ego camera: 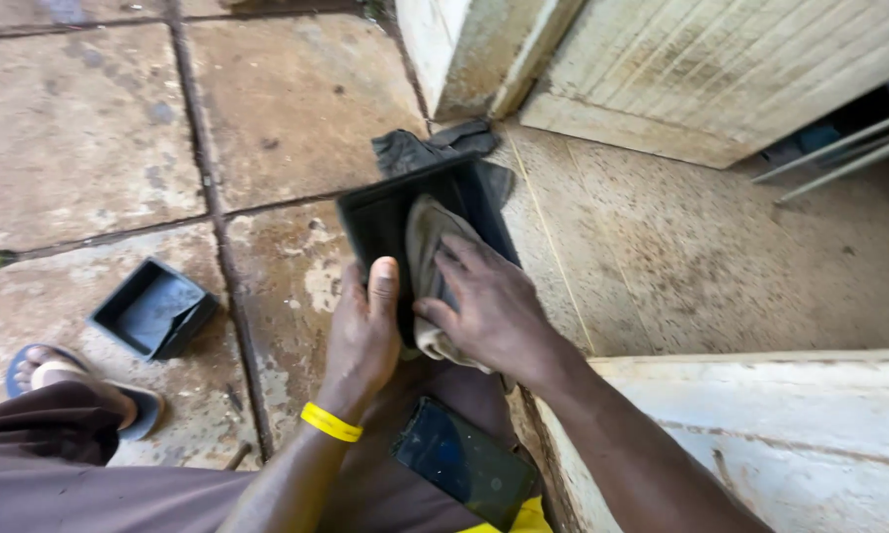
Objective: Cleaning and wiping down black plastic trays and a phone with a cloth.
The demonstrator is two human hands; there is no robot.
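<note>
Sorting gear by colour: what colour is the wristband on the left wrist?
Yellow; the wristband shows plainly in the head view.

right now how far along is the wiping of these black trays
In hand: the left hand holds a black tray while the right hand presses a cloth inside it. A second black tray sits apart on the paving; whether it is already wiped cannot be told.
</note>
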